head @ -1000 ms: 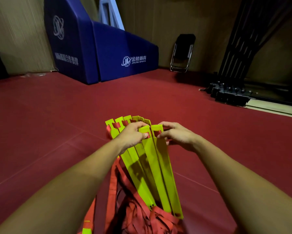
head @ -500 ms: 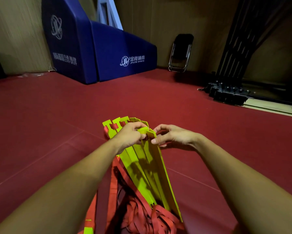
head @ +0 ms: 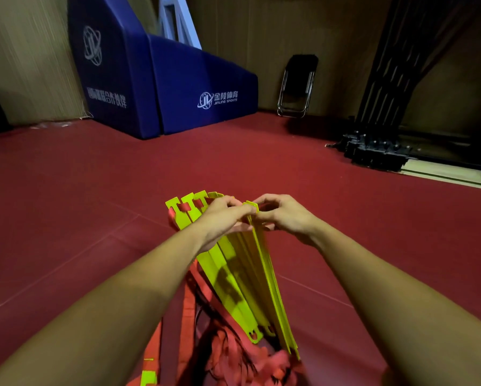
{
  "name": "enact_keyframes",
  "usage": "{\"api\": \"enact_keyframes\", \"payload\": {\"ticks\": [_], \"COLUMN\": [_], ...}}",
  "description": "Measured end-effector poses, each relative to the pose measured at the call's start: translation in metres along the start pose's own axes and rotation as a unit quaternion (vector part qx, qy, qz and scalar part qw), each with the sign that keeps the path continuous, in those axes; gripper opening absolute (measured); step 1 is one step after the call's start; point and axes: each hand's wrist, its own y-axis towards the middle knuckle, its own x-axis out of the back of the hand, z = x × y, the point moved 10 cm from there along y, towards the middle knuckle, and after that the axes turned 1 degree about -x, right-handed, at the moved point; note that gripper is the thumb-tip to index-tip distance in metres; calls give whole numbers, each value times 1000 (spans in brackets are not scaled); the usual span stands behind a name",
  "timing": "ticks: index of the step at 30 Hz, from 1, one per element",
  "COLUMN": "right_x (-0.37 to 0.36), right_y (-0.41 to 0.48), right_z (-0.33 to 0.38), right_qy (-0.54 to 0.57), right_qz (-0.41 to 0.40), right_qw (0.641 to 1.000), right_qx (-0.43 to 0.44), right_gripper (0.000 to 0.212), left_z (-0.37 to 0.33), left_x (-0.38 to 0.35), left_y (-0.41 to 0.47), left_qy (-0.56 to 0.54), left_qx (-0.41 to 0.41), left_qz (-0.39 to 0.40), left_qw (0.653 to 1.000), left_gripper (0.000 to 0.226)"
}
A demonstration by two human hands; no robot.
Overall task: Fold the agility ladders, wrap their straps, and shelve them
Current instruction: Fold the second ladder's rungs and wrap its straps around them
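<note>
A person gathers the yellow rungs point(head: 233, 277) of an agility ladder into one stack, holding them on end above a red sports floor point(head: 94, 204). The left hand point(head: 222, 218) curls over the rungs' top ends. The right hand point(head: 283, 215) meets it from the other side, thumb and fingertips pinching the outermost rung against the pack. Both hands grip the ladder at the same point, apparently so the slats can be squared edge to edge.

Just left of the grip, several rung tops fan out unaligned, with red webbing showing through their slots. That suggests the folding step is not yet finished. Below the grip the rungs narrow toward their lower ends, where the red straps point(head: 233, 355) lie in a loose, unwrapped heap near the person's body. Holding the stack upright seems to let that slack hang clear rather than catch between slats.

Well beyond the grip stands a blue padded base point(head: 194, 87) printed with a sports brand logo. To its right a folded black chair point(head: 297, 84) leans against the wall. Farther right, a black metal frame on a wheeled base point(head: 373, 151) rises out of view. No shelf is visible.
</note>
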Motion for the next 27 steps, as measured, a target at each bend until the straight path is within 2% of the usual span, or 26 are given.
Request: {"api": "enact_keyframes", "payload": {"ticks": [3, 4, 6, 7, 8, 10, 12, 15, 17, 20, 22, 25, 27], "right_x": [-6, -9, -14, -16, -19, -22, -24, -20, -15, -16, -20, -17, -9], "right_y": [-2, -2, -4, -5, -6, -5, -3, -2, -3, -4, -5, -2, 1], "right_z": [-7, -11, -17, -17, -15, -6, 1, -3, -6, -16, -22, -25, -21], "right_qy": [32, 45, 36, 17, -3, -34, -47, -21, 8, 62, 84, 94, 104], "right_qz": [25, 44, 83, 94, 98, 83, 73, 81, 92, 132, 158, 141, 115], "right_qw": [999, 997, 994, 993, 993, 996, 996, 996, 995, 988, 982, 983, 987], "right_qx": [-26, -37, -59, -63, -58, -28, -4, -13, -23, -44, -55, -64, -44], "right_gripper": [24, 26, 28, 29, 31, 34, 26, 19, 17, 21, 28, 40, 38], "left_z": [2, 6, 14, 16, 16, 20, 21, 22, 23, 24, 23, 17, 13], "left_x": [-14, -13, -6, -4, -4, 0, 4, 3, 9, 20, 21, 16, 9], "left_y": [-10, -11, -8, -6, -6, -3, -1, -1, 3, 10, 11, 13, 14], "left_qy": [-82, -108, -136, -128, -113, -74, -46, -11, 22, 24, 41, 34, 23], "left_qx": [40, 53, 60, 56, 53, 48, 38, 31, 35, 36, 29, 12, 5], "left_qz": [35, 29, 15, 20, 28, 28, 18, 32, 8, -66, -86, -77, -51], "left_qw": [995, 992, 989, 990, 992, 996, 998, 999, 999, 997, 995, 996, 998], "left_gripper": [9, 23, 69, 82, 83, 74, 64, 47, 45, 51, 47, 24, 19]}}
